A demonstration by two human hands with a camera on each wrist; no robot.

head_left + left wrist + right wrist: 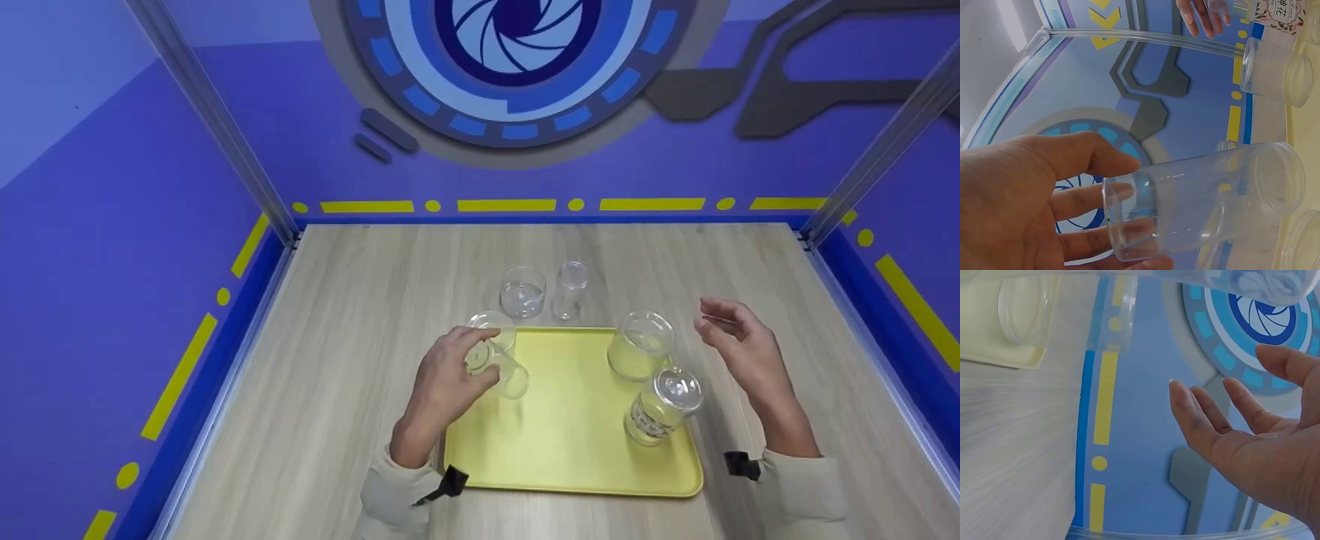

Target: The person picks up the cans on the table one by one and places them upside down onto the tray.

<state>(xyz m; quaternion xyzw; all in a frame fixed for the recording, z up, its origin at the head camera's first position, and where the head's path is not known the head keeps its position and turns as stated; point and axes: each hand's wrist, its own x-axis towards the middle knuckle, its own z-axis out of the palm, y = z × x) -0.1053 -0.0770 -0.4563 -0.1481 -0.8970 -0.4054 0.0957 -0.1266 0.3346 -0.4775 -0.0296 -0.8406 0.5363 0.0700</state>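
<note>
Over the left part of the yellow tray (570, 442), my left hand (448, 379) grips a clear plastic jar (1202, 197) by its base end. The jar is tilted, with its threaded mouth pointing down toward the tray. Thumb and fingers lie on opposite sides of the base. My right hand (746, 349) hovers off the tray's right side, fingers loosely bent and nothing in them. Nearest to it are a clear jar with a floral label (651, 420) and a wide clear jar (640, 349), both on the tray's right side, bases up.
Another wide clear jar (491, 321) stands at the tray's back left corner, partly hidden by my left hand. Behind the tray are a short clear jar (523, 292) and a slim clear one (571, 292). Blue panels (465, 180) enclose the wooden table (360, 300).
</note>
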